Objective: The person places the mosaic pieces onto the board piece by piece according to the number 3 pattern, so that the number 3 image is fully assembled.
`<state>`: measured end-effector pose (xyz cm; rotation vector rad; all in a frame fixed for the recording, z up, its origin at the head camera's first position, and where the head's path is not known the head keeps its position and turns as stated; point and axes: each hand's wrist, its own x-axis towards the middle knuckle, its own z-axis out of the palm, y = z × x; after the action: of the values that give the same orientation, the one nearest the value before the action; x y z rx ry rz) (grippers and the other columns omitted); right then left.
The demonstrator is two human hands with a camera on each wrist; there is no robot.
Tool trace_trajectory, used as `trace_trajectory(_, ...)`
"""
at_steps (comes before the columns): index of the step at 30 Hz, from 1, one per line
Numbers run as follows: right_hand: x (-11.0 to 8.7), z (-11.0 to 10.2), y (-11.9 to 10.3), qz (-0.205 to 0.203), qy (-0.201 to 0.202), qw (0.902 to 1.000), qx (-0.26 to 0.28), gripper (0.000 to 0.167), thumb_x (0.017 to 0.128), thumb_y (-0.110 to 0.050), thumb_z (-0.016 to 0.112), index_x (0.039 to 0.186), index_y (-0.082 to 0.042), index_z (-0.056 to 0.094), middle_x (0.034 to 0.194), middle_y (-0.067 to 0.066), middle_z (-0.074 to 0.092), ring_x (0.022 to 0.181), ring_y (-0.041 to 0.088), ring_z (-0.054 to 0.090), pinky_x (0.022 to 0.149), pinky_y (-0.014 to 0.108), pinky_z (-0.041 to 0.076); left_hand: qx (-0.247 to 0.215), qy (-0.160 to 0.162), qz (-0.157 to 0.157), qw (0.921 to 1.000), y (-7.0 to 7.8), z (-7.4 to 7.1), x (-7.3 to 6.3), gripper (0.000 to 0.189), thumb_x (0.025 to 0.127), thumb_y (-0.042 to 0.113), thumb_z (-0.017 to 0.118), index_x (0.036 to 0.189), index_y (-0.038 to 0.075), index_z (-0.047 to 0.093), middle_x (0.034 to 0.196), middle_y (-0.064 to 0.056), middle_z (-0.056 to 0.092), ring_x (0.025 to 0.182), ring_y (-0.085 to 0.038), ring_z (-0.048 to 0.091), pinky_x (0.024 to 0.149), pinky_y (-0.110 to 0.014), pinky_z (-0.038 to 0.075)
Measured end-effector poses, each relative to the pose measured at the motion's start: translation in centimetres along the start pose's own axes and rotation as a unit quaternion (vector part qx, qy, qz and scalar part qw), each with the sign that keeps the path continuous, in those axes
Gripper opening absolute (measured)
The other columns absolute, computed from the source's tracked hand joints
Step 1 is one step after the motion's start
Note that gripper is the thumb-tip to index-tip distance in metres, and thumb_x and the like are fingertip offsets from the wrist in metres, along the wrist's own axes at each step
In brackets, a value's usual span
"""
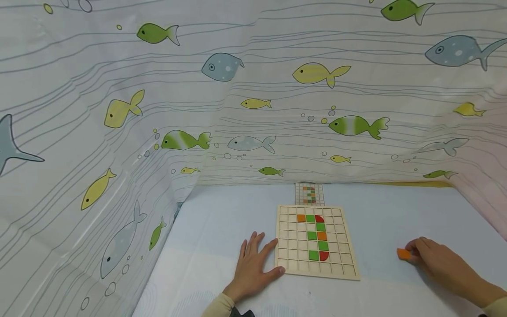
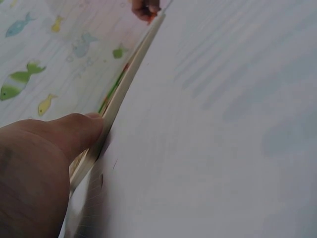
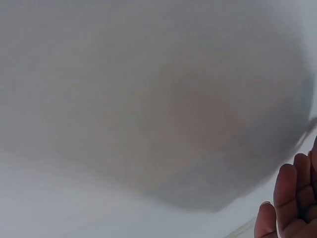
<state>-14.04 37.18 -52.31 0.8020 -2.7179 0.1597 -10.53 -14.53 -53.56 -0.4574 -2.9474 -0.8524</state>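
Note:
A pale wooden grid board [image 1: 293, 264] lies on the table, with several orange, green and red tiles [image 1: 310, 236] set in its squares. Spread along its left side, my left hand [image 1: 253, 269] touches the edge with the thumb at the near corner; the left wrist view shows the thumb [image 2: 81, 130] against the rim. To the right of the board, apart from it, my right hand [image 1: 441, 266] pinches an orange tile [image 1: 403, 254] just over the table. The right wrist view catches only part of the fingers [image 3: 287, 193].
Behind the board, a small card [image 1: 299, 196] printed with a similar coloured grid pattern lies against the back. A fish-patterned sheet [image 1: 277, 123] hangs at the back and both sides of the pale blue and white table [image 1: 222, 211].

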Motion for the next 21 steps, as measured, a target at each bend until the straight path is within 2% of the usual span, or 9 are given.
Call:
trace_trajectory(5, 0.7, -0.3, -0.4, -0.020, 0.019, 0.9996, 0.006, 0.043, 0.071, -0.010, 0.093, 0.102, -0.016, 0.064, 0.092, -0.014, 0.063, 0.075, 0.000, 0.058, 0.063, 0.027, 0.055, 0.004, -0.001, 0.000, 1.0000, -0.1, 0.1, 0.0, 0.074, 0.094, 0.066, 0.065, 0.157, 0.029, 0.053, 0.167, -0.018, 0.037, 0.162, -0.044, 0.020, 0.128, -0.070, 0.013)
trace_trajectory(7, 1.0, -0.5, -0.5, -0.034, 0.031, 0.9989, 0.007, 0.035, 0.079, -0.019, 0.091, 0.103, -0.016, 0.065, 0.093, -0.014, 0.064, 0.075, 0.000, 0.058, 0.062, 0.027, 0.054, 0.003, -0.001, 0.001, 1.0000, -0.1, 0.2, 0.0, 0.074, 0.094, 0.065, 0.065, 0.157, 0.028, 0.053, 0.167, -0.018, 0.037, 0.162, -0.044, 0.020, 0.128, -0.070, 0.013)
trace_trajectory(10, 1.6, -0.7, -0.8, -0.042, 0.033, 0.9986, 0.002, 0.032, 0.082, -0.024, 0.088, 0.103, -0.016, 0.065, 0.092, -0.015, 0.064, 0.075, 0.000, 0.057, 0.061, 0.027, 0.053, -0.001, -0.004, 0.000, 1.0000, 0.0, 0.1, 0.1, 0.074, 0.094, 0.065, 0.065, 0.157, 0.027, 0.053, 0.167, -0.019, 0.037, 0.162, -0.045, 0.019, 0.128, -0.070, 0.013)
trace_trajectory(12, 2.0, -0.8, -1.1, -0.040, 0.027, 0.9988, 0.000, 0.032, 0.082, -0.022, 0.088, 0.103, -0.016, 0.065, 0.092, -0.014, 0.064, 0.076, 0.001, 0.057, 0.061, 0.027, 0.052, -0.002, -0.005, 0.000, 1.0000, 0.1, 0.1, 0.1, 0.074, 0.094, 0.065, 0.065, 0.156, 0.027, 0.053, 0.167, -0.019, 0.037, 0.162, -0.046, 0.019, 0.127, -0.070, 0.013)
trace_trajectory(14, 2.5, -1.0, -1.6, -0.033, 0.019, 0.9993, -0.004, 0.041, 0.073, -0.014, 0.093, 0.103, -0.017, 0.065, 0.091, -0.015, 0.063, 0.076, 0.001, 0.057, 0.061, 0.027, 0.050, -0.003, -0.006, -0.001, 1.0000, 0.1, 0.0, 0.0, 0.074, 0.094, 0.064, 0.066, 0.156, 0.026, 0.053, 0.167, -0.020, 0.037, 0.162, -0.046, 0.019, 0.127, -0.071, 0.013)
trace_trajectory(16, 3.1, -1.2, -2.0, -0.029, 0.013, 0.9995, -0.004, 0.043, 0.070, -0.011, 0.094, 0.102, -0.016, 0.066, 0.090, -0.014, 0.063, 0.077, 0.003, 0.058, 0.061, 0.028, 0.050, -0.001, -0.004, 0.001, 1.0000, 0.2, 0.0, 0.0, 0.074, 0.094, 0.064, 0.066, 0.156, 0.026, 0.053, 0.166, -0.020, 0.037, 0.161, -0.047, 0.021, 0.127, -0.071, 0.013)
trace_trajectory(21, 4.7, -1.6, -3.4, -0.010, -0.014, 0.9999, -0.001, 0.035, 0.078, -0.015, 0.092, 0.102, -0.016, 0.067, 0.090, -0.014, 0.063, 0.079, 0.006, 0.060, 0.064, 0.030, 0.050, 0.003, 0.005, 0.010, 0.9999, 0.1, -0.1, 0.0, 0.073, 0.094, 0.063, 0.067, 0.155, 0.025, 0.054, 0.164, -0.022, 0.039, 0.160, -0.049, 0.024, 0.125, -0.073, 0.016)
